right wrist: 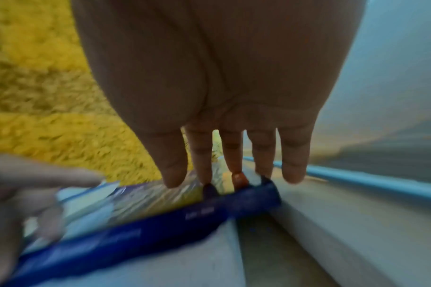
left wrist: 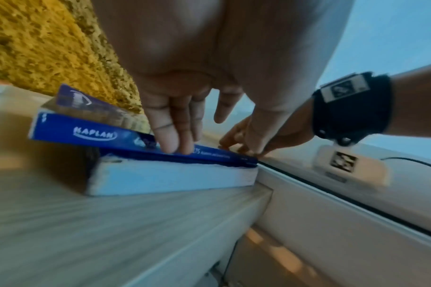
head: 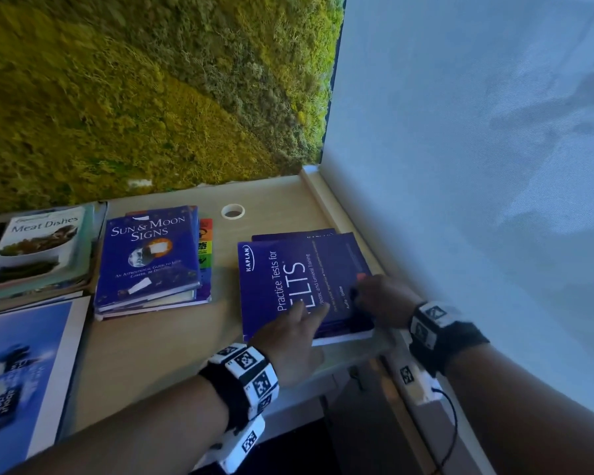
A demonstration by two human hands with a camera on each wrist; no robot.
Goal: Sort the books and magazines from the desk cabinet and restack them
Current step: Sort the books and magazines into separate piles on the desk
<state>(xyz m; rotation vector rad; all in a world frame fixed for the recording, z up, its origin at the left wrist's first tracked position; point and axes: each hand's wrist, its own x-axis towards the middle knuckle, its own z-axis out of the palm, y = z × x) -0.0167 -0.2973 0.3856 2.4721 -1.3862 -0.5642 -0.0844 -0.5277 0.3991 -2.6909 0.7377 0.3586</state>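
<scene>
A purple Kaplan IELTS practice book lies on the desk at the right, on top of a second purple book whose far edge shows. My left hand rests on the cover near its front edge, and straight fingers press down on it. My right hand is at the book's right edge by the wall, its straight fingertips touching the cover. Neither hand curls round the book.
A stack topped by "Sun & Moon Signs" sits mid-desk, with a "Meat Dishes" stack to its left. A blue magazine lies front left, a white ring at the back. A moss wall stands behind, a white blind on the right.
</scene>
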